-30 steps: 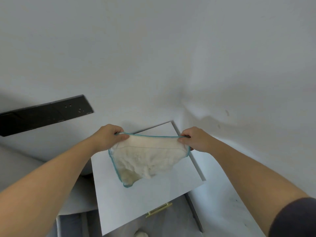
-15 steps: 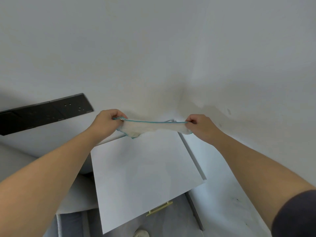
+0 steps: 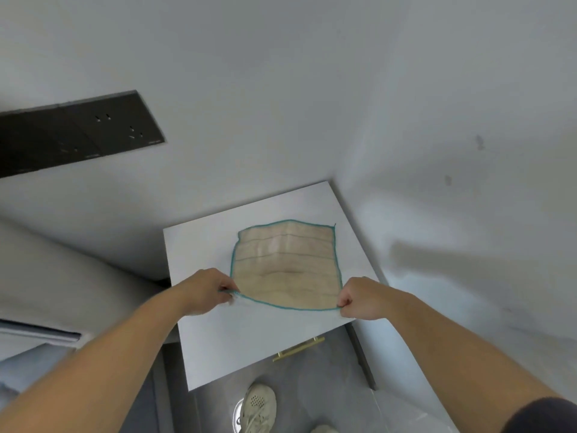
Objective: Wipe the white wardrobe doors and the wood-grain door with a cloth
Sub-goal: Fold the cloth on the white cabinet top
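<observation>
Unfurled from a bunched strip, the cloth (image 3: 285,267) now spreads flat over the white surface (image 3: 218,345), far edge short of the wall (image 3: 312,89). Curled fingers (image 3: 226,290) of the left hand (image 3: 204,290) and right hand (image 3: 363,298) each pinch a near corner; bare surface shows on every side.

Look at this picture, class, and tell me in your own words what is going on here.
A person is holding a beige cloth with teal edging, spread open over a white cabinet top in the corner of a room. The left hand pinches the cloth's near left corner and the right hand pinches its near right corner. Whether the cloth rests on the top or hangs just above it cannot be told. No door is being wiped yet. A white shoe shows on the grey floor below.
</observation>
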Tool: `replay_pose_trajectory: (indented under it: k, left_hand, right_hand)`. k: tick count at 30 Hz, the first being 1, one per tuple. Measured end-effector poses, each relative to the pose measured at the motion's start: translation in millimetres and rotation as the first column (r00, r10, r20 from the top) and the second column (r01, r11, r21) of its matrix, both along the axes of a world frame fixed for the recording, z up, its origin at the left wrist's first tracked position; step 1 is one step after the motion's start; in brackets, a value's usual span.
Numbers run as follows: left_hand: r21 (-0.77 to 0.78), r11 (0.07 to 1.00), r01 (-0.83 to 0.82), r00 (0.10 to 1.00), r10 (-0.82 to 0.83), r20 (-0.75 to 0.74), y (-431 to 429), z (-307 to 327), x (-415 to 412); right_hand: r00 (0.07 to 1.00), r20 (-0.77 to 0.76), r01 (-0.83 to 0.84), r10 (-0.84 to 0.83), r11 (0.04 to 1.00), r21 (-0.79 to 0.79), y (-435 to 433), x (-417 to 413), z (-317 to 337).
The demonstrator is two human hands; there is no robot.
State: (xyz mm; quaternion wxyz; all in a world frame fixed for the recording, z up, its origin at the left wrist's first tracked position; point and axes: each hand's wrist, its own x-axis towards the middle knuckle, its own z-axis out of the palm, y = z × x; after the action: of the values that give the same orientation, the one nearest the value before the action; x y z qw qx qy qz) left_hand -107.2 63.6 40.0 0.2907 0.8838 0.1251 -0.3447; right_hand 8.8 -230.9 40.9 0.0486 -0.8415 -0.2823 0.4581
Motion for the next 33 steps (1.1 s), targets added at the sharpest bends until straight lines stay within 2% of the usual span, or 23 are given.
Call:
replay_pose_trajectory:
  k: [3, 8, 11, 14, 17, 19, 21, 23, 25, 27, 28, 30, 33]
  left_hand:
    - [-0.017, 0.996, -0.082, 0.997, 0.082, 0.006, 4, -13, 5]
    - [-0.119, 0.945, -0.303, 0.950, 0.310, 0.046, 12, -33, 26]
    - [-0.176, 0.913, -0.367, 0.929, 0.371, -0.011, 13, -42, 38]
    - [-0.157, 0.939, -0.305, 0.940, 0.272, -0.205, 9, -43, 42]
    - [-0.077, 0.994, -0.084, 0.923, 0.048, -0.381, 4, -45, 42]
    - [-0.073, 0.997, 0.000, 0.853, -0.038, -0.521, 4, -48, 41]
    - [-0.078, 0.992, -0.099, 0.788, 0.030, -0.615, 5, -53, 42]
    - [0.000, 0.985, -0.175, 0.828, 0.147, -0.542, 8, -60, 43]
    - [0.167, 0.962, -0.217, 0.907, 0.262, -0.329, 11, -68, 44]
    - [0.236, 0.916, -0.325, 0.923, 0.362, -0.130, 10, -75, 44]
    - [0.207, 0.896, -0.393, 0.900, 0.421, -0.112, 8, -78, 44]
    - [0.134, 0.861, -0.490, 0.842, 0.507, -0.181, 1, -80, 46]
    - [0.109, 0.852, -0.512, 0.832, 0.523, -0.187, -9, -84, 45]
  right_hand:
    - [0.998, 0.018, 0.054, -0.055, 0.998, 0.021, 4, 9, -8]
    - [0.963, 0.101, 0.235, -0.250, 0.962, 0.142, 20, 36, -22]
    - [0.962, 0.072, 0.255, -0.263, 0.961, 0.107, 28, 46, -29]
    - [0.982, -0.064, 0.179, -0.179, 0.984, -0.003, 31, 46, -33]
    - [0.977, -0.186, 0.069, -0.100, 0.984, -0.167, 33, 40, -40]
    - [0.956, -0.250, 0.088, -0.151, 0.964, -0.249, 34, 37, -43]
    - [0.915, -0.281, 0.220, -0.291, 0.941, -0.257, 38, 40, -47]
    - [0.897, -0.174, 0.371, -0.407, 0.906, -0.206, 41, 45, -52]
    - [0.891, 0.063, 0.454, -0.450, 0.877, -0.154, 42, 48, -59]
    - [0.848, 0.150, 0.529, -0.509, 0.830, -0.175, 43, 47, -66]
    - [0.819, 0.116, 0.574, -0.562, 0.795, -0.199, 44, 44, -70]
    - [0.764, 0.064, 0.637, -0.642, 0.736, -0.229, 48, 36, -78]
    - [0.733, 0.086, 0.677, -0.675, 0.710, -0.196, 52, 29, -87]
